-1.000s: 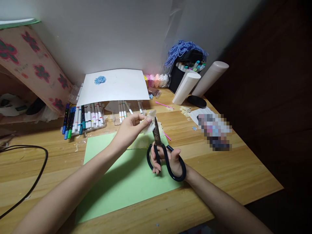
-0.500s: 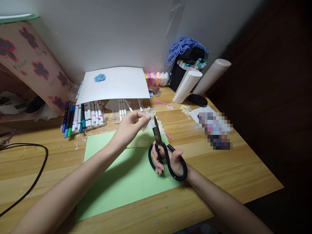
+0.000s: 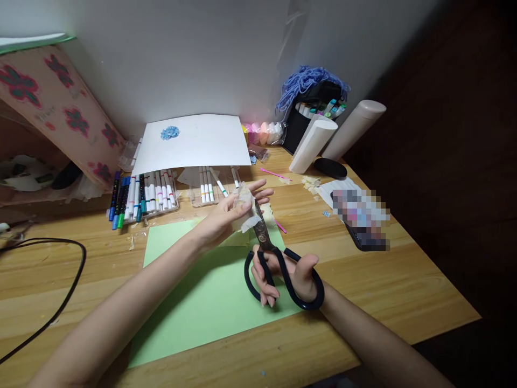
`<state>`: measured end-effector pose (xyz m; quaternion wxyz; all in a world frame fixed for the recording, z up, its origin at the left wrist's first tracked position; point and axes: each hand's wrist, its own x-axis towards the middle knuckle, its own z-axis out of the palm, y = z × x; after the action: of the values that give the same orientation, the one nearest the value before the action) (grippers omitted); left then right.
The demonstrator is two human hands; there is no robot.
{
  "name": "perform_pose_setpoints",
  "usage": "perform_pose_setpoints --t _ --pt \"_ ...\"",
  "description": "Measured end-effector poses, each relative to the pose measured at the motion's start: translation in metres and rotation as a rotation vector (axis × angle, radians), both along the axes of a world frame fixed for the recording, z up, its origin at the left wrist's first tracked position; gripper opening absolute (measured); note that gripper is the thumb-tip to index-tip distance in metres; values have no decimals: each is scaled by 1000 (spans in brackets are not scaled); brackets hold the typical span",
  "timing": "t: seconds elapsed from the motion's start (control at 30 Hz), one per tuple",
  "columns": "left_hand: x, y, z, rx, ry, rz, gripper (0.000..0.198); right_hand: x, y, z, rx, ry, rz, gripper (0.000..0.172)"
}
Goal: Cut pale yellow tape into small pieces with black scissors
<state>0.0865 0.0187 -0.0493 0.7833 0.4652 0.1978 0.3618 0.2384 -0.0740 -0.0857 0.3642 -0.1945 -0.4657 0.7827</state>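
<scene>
Pale, crumpled scraps (image 3: 247, 220) that look like tape or thin paper are held under the thumb of my left hand (image 3: 226, 216), whose other fingers are spread. My right hand (image 3: 288, 275) is wrapped through the black handles of the scissors (image 3: 264, 237). Their dark blades point up and away, almost together, and touch or nearly touch the scraps. Beneath both hands lies a green sheet (image 3: 194, 307), with a yellowish piece (image 3: 236, 238) on its far part, partly hidden by the left hand.
Behind are markers (image 3: 151, 196) and a white sheet (image 3: 202, 140) with a blue patch. At the right stand white cylinders (image 3: 315, 145) and a black pen holder (image 3: 294, 129), near a phone (image 3: 359, 226). A black cable (image 3: 78, 275) curves at the left.
My left hand has turned and its fingers have spread out, with the scraps still under the thumb. The scissors and my right hand have shifted slightly down and right. The view has moved slightly.
</scene>
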Motion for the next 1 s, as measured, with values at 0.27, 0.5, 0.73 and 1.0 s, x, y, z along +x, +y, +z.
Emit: perform_pose_setpoints --t 0.27,0.5,0.73,1.0 --pt "4 -1 -9 -194 -116 147 37 0 -3 2 50 15 -12 82" --pt "5 -1 -3 -148 65 200 41 3 1 7 35 -23 -8 84" --pt "3 3 -6 -87 162 161 44 4 0 8 -80 89 34 89" --pt "-3 8 -6 -85 168 154 44 7 1 15 -115 153 123 95"
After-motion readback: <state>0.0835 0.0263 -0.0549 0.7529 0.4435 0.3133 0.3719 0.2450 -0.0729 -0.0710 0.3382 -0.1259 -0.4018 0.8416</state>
